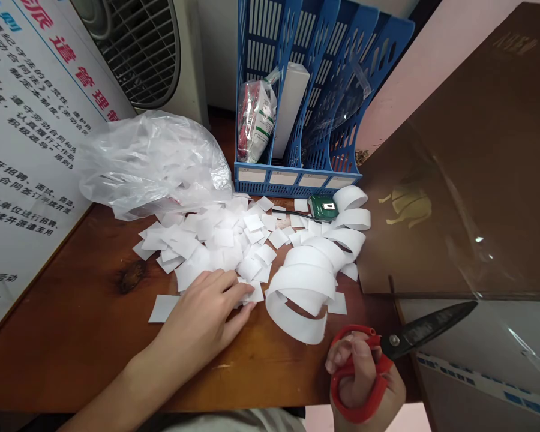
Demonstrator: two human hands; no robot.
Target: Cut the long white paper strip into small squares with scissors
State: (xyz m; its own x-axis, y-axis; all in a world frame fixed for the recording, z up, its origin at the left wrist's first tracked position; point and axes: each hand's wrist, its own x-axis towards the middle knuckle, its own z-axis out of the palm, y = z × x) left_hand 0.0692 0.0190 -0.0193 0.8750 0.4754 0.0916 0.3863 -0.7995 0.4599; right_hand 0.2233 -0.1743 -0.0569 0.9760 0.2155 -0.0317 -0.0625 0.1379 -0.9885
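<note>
My left hand (209, 312) lies at the near edge of a pile of small white cut pieces (225, 240). Its fingers are apart and bent over the pieces, with one piece at the tips of thumb and forefinger. My right hand (364, 378) is wrapped through the red handles of a pair of scissors (427, 330). Their dark blades are together and point right, away from the white material. Between my hands a long white strip (306, 279) lies in loose coils, stretching back toward the file rack. A single white rectangle (164, 308) sits left of my left hand.
A clear plastic bag (157, 162) holding white pieces rests at the back left. Behind the pile stands a blue file rack (297, 180), with a green tape measure (324, 207) before it. A brown cardboard box (459, 180) borders the right side; a printed board (27, 150) borders the left.
</note>
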